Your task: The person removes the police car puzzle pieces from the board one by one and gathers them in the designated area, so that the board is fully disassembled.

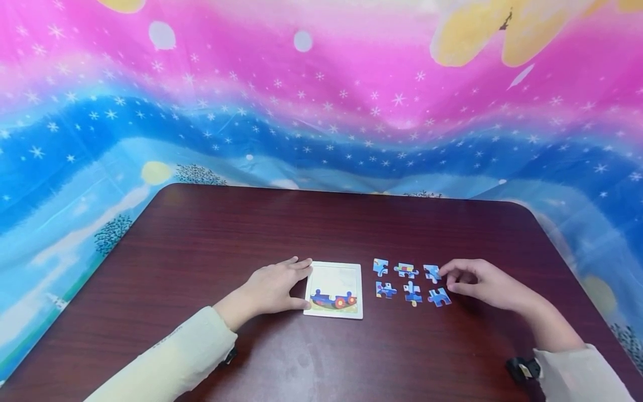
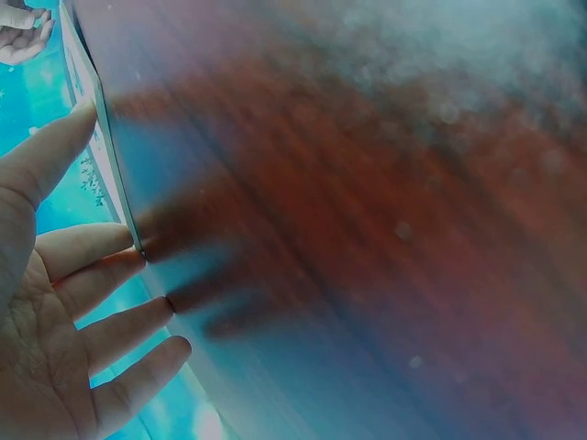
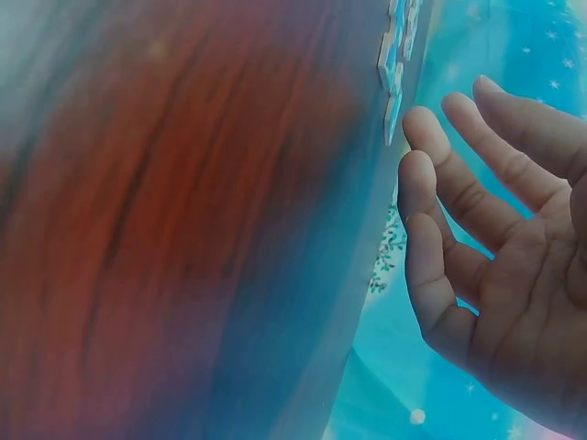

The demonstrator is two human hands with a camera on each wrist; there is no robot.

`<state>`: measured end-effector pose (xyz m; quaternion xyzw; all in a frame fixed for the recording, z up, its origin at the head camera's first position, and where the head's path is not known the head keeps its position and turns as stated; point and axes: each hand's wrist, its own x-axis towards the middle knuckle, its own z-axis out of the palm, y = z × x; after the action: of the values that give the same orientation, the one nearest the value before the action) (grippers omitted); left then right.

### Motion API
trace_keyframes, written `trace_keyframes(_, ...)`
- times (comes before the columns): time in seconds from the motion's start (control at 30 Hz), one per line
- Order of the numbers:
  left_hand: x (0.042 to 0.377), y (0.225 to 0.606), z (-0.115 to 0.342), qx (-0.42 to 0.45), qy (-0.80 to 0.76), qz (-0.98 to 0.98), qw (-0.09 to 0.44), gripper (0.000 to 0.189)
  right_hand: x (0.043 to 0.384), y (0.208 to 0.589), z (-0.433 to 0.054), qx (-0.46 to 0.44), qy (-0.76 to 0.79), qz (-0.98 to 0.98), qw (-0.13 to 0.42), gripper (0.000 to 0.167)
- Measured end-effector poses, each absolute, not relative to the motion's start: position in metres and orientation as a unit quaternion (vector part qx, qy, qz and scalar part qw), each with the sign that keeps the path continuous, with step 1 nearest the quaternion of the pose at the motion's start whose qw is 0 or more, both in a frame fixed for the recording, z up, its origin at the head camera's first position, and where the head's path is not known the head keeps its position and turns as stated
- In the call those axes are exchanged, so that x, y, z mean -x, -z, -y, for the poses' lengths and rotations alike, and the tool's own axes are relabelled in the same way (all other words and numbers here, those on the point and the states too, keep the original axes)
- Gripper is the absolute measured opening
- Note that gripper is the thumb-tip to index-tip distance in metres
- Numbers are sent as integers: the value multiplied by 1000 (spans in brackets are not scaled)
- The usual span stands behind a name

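Observation:
A square white-framed puzzle board (image 1: 334, 290) lies on the table, with a blue and red vehicle picture along its lower part. My left hand (image 1: 273, 287) rests at the board's left edge, thumb low and fingers higher up. In the left wrist view the left hand's fingers (image 2: 119, 335) are mostly straight, and the thumb touches the board's edge. Several loose jigsaw pieces lie in two rows right of the board. My right hand (image 1: 484, 282) is beside the upper right piece (image 1: 432, 273), fingers loosely bent. The right wrist view shows the right hand (image 3: 500, 238) with nothing between thumb and fingers.
The dark red-brown table (image 1: 301, 223) has rounded far corners. Behind it hangs a pink and blue patterned cloth (image 1: 321, 100). Another loose piece (image 1: 440, 297) lies nearest the right hand's thumb, in the lower row.

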<state>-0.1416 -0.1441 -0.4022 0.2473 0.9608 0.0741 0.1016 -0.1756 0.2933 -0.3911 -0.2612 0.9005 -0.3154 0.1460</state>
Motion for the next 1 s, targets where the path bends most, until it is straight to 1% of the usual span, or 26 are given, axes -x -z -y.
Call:
trace_keyframes(0.53, 142, 401, 143, -242, -71, -962, 102, 74, 189, 389, -254, 288, 331, -885, 155, 25)
trace_keyframes(1.0, 141, 399, 142, -241, -70, -962, 106, 75, 207, 391, -197, 331, 333, -865, 178, 25)
